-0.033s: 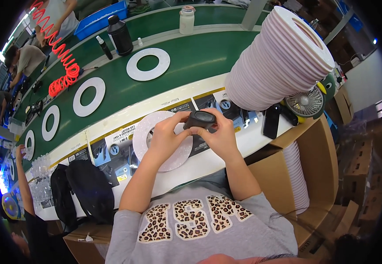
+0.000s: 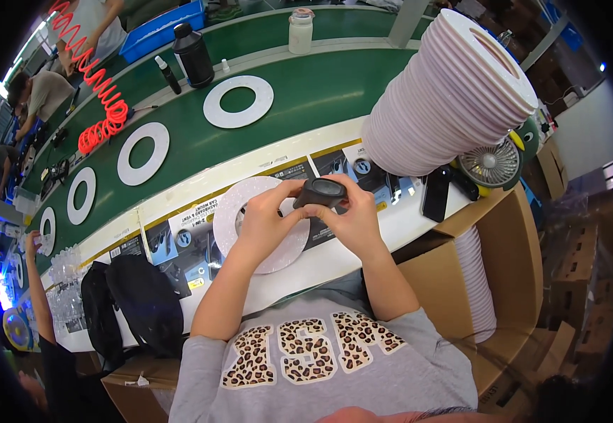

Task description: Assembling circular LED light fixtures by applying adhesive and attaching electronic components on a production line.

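While a green conveyor belt [image 2: 320, 92] curves across the far side, a white worktable [image 2: 257, 163] runs along its near edge. An open cardboard box [image 2: 423, 289] stands at the right, near a tall stack of white rings [image 2: 440, 99]. A single speckled ring [image 2: 289, 248] lies before the person, partly covered by the left hand [image 2: 271, 211]. This hand and the right hand [image 2: 354, 220] are together, fingers clamped around a small black object [image 2: 322, 192] over the ring's upper right edge.
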Demonstrator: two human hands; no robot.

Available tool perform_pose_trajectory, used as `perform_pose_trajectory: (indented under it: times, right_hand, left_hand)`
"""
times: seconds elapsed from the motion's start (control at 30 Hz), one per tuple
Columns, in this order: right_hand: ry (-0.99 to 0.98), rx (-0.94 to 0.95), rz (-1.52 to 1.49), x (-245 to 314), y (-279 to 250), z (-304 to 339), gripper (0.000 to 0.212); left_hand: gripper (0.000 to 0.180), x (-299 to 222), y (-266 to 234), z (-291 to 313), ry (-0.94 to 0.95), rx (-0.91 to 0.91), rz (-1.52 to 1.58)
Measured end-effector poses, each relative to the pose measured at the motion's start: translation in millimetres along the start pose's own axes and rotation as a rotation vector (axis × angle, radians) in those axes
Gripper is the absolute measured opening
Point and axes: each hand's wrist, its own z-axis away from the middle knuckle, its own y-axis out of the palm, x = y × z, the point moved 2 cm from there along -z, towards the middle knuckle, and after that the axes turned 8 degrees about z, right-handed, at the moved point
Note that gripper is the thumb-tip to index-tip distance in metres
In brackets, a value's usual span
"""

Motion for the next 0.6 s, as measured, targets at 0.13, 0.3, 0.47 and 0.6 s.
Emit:
perform_pose_trajectory:
  times: [0.13,0.3,0.47,0.6]
  right_hand:
    - [-0.026,0.014,-0.033,0,11,8,0.039]
    - [-0.026,0.033,-0.005,-7,20,13,0.035]
    - [0.043,0.037,-0.013,-10,24,15,0.035]
    - [0.037,0.033,0.012,-11,24,17,0.035]
  left_hand:
    - [0.037,2,-5,14,0.006,-0.018,-0.028]
    - [0.033,6,-5,24,-0.029,-0.07,-0.011]
    - [0.031,10,-3,27,0.017,-0.106,-0.038]
    - [0.03,8,-2,28,0.058,-0.12,-0.057]
